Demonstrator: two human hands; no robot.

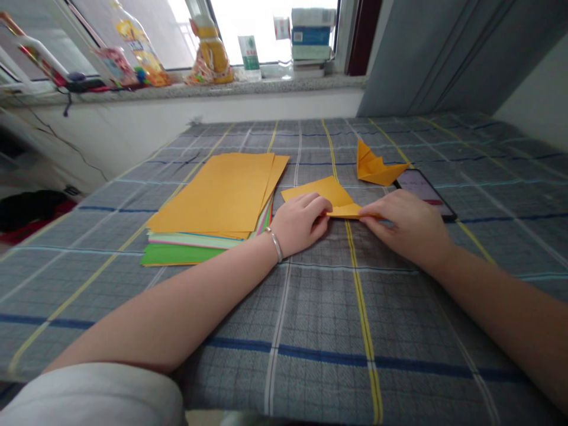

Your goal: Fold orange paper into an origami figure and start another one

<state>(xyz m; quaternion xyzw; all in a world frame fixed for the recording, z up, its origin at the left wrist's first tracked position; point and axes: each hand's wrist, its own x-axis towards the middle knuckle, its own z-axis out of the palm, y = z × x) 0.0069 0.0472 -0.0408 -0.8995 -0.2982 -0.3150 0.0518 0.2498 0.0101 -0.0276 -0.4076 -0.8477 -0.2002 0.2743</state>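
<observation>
A partly folded sheet of orange paper (326, 189) lies on the checked cloth in front of me. My left hand (302, 222) is closed on its near edge, fingers curled. At the right end, my right hand (406, 225) pinches the paper between thumb and fingers. The near edge is folded over in a narrow flap. Just beyond my right hand stands a folded orange paper boat (377, 167). Left of my hands is a stack of orange paper (217, 192), with green and other coloured sheets (184, 253) showing beneath.
A phone (426, 189) lies behind my right hand, partly covered by it and the boat. Bottles, a tube (249, 56) and stacked boxes (313, 35) stand on the windowsill (266, 87). A grey curtain (426, 59) hangs at the right.
</observation>
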